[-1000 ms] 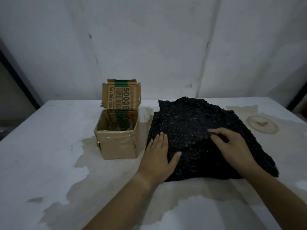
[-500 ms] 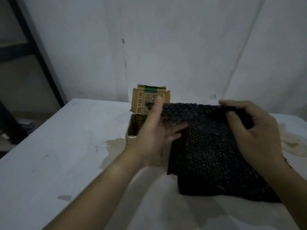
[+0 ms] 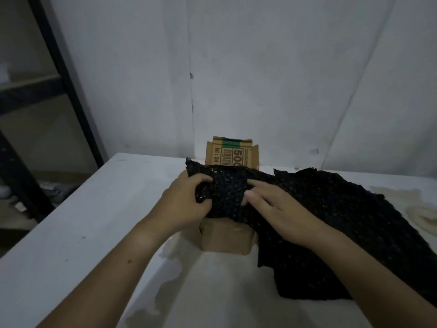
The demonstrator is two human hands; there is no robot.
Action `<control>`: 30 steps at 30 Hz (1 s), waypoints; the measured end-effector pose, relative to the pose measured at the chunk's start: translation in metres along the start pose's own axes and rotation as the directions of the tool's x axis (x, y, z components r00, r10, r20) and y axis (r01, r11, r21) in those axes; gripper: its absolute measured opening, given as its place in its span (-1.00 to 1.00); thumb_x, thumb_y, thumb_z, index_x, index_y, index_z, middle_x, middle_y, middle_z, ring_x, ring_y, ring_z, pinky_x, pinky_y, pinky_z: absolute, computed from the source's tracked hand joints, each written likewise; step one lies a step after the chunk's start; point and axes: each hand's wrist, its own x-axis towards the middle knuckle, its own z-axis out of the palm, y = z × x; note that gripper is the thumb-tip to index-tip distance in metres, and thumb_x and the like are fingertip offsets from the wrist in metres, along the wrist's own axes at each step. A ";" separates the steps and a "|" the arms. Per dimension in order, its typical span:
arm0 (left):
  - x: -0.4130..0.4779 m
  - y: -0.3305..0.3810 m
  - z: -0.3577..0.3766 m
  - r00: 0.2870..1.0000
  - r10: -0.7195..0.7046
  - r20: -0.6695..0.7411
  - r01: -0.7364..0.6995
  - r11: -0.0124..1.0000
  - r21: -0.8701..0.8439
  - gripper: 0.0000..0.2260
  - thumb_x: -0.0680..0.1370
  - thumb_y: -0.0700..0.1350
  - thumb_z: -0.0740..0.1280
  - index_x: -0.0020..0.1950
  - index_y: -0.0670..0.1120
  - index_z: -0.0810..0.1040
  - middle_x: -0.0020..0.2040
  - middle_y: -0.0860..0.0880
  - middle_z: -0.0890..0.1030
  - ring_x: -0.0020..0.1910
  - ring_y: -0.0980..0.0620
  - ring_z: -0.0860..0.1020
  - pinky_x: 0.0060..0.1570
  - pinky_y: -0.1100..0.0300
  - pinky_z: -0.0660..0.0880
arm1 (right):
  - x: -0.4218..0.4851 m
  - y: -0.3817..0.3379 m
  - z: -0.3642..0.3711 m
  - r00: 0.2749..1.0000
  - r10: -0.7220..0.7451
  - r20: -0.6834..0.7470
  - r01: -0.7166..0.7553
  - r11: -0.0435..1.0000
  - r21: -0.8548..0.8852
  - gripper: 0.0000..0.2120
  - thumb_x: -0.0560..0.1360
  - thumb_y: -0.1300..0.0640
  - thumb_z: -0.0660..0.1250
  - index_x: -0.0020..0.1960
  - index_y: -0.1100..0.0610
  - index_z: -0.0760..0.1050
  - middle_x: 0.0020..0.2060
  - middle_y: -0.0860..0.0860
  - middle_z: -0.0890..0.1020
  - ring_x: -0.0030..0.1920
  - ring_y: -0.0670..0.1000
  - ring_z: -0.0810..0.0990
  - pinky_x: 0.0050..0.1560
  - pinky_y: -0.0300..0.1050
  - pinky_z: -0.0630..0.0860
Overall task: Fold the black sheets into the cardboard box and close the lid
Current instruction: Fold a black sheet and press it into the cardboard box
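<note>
My left hand has its grip curled round the bunched end of the black sheets, and my right hand pinches beside it, over the cardboard box. The sheets' long axis trails toward 4 o'clock across the counter. That trailing bulk could drag the wad out. Hard stuffing might, I think, tip the box toward 12.

The raised lid of the cardboard box shows "500" beside a barcode (plus sideways "24", partly hidden).
</note>
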 end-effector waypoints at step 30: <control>0.036 0.025 -0.027 0.973 -0.018 0.231 -0.043 0.966 0.254 -0.28 0.35 0.09 0.35 0.52 0.07 0.30 0.52 0.03 0.22 0.49 -0.03 0.18 0.40 0.05 0.27 | 0.034 0.005 -0.014 0.987 0.026 -0.156 -0.092 0.897 -0.432 -0.37 0.40 -0.30 0.28 0.38 -0.04 0.35 0.26 0.00 0.47 0.20 0.09 0.47 0.19 0.04 0.46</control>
